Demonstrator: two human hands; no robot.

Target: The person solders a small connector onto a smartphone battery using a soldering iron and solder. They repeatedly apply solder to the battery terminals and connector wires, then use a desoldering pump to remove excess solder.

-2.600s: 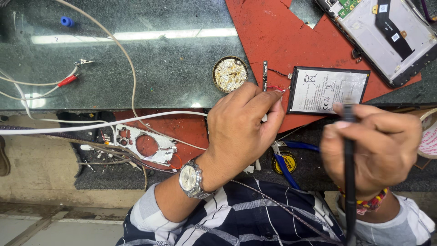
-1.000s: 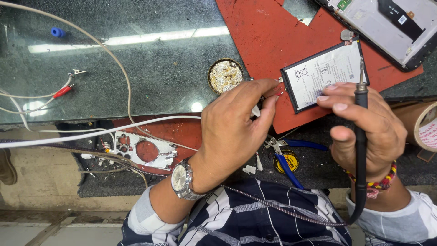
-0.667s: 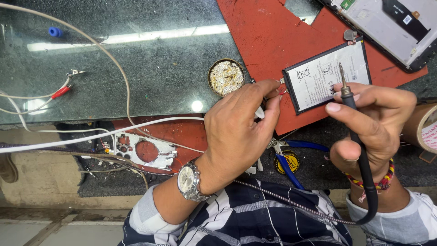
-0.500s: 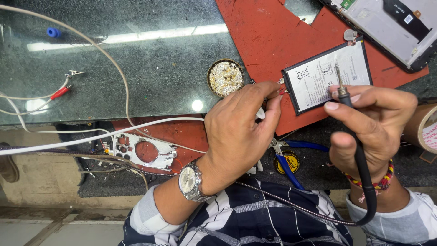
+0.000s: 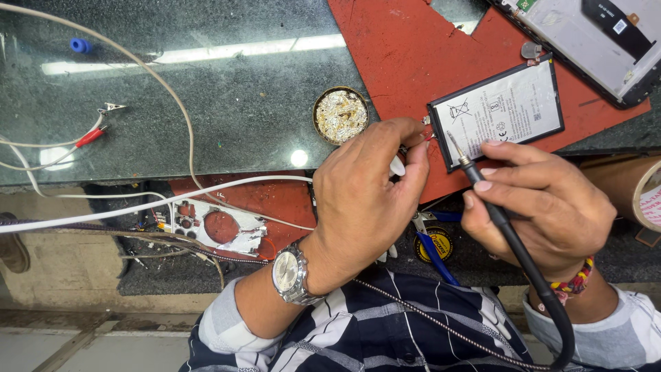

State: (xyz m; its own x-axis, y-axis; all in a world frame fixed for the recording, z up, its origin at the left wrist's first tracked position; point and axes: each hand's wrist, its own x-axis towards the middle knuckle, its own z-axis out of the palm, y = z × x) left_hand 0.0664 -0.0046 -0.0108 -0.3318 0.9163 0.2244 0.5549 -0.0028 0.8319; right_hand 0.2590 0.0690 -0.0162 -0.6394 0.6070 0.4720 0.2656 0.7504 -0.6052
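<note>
The right hand (image 5: 544,207) pinches a soldering iron (image 5: 492,207) like a pen, tip at the phone battery's (image 5: 497,110) seven-o'clock corner. The left hand (image 5: 365,200), at nine o'clock, pinches its thin leads. A slip could burn fingertips or puncture the battery.

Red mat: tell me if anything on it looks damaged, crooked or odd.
The red mat is scuffed and scratched, its edges cut unevenly. The flat battery lies askew on it, where the right hand points the soldering iron at its corner. Nothing is spilled.
</note>
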